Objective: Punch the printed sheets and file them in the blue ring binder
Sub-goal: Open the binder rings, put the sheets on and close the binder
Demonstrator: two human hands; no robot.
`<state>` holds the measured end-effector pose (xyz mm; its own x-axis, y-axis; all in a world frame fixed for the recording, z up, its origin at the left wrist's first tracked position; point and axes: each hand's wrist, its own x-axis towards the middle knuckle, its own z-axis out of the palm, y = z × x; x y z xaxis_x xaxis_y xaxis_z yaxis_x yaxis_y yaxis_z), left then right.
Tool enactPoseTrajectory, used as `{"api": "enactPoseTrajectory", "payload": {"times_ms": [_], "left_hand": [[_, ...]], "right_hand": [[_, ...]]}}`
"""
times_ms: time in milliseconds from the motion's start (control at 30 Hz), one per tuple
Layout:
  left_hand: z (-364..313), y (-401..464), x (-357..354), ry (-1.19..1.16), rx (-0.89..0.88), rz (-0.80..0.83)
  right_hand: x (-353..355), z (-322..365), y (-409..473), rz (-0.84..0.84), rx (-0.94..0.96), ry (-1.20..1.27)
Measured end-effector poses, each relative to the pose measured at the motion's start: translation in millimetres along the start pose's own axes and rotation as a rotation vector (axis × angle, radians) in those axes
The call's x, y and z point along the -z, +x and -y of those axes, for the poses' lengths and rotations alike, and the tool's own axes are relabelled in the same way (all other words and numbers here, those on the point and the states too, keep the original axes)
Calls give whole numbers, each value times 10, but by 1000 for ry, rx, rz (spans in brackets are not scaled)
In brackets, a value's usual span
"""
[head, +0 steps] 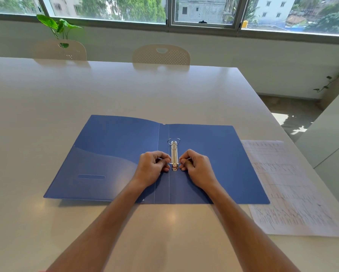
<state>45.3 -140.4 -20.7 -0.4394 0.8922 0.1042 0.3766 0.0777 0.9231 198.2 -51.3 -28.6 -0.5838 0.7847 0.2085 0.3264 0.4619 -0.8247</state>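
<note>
The blue ring binder (109,154) lies open and flat on the white table (47,107), its metal ring mechanism (174,154) running along the spine. The far ring is closed. My left hand (154,166) pinches the left half of the near ring, and my right hand (197,167) pinches its right half. The two halves of that ring are spread apart. The printed sheets (290,189) lie flat to the right of the binder, with their left edge tucked under the right cover. No hole punch shows in this view.
Two pale perforated chairs (161,54) stand at the table's far side, beneath a window. A leafy plant (56,26) rises at the back left. The table's right edge runs diagonally, with floor and a white cabinet (329,142) beyond it.
</note>
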Motion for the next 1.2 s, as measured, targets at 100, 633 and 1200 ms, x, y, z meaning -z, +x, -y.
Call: {"api": "enactPoseTrajectory", "payload": {"times_ms": [100, 633, 1200], "left_hand": [[-14, -13, -3, 19, -14, 3], [-345, -19, -172, 26, -210, -298], [-1171, 497, -1603, 341, -419, 272]], "right_hand": [[7, 9, -9, -2, 3, 14], [781, 8, -17, -145, -63, 27], [2310, -829, -485, -284, -428, -478]]}}
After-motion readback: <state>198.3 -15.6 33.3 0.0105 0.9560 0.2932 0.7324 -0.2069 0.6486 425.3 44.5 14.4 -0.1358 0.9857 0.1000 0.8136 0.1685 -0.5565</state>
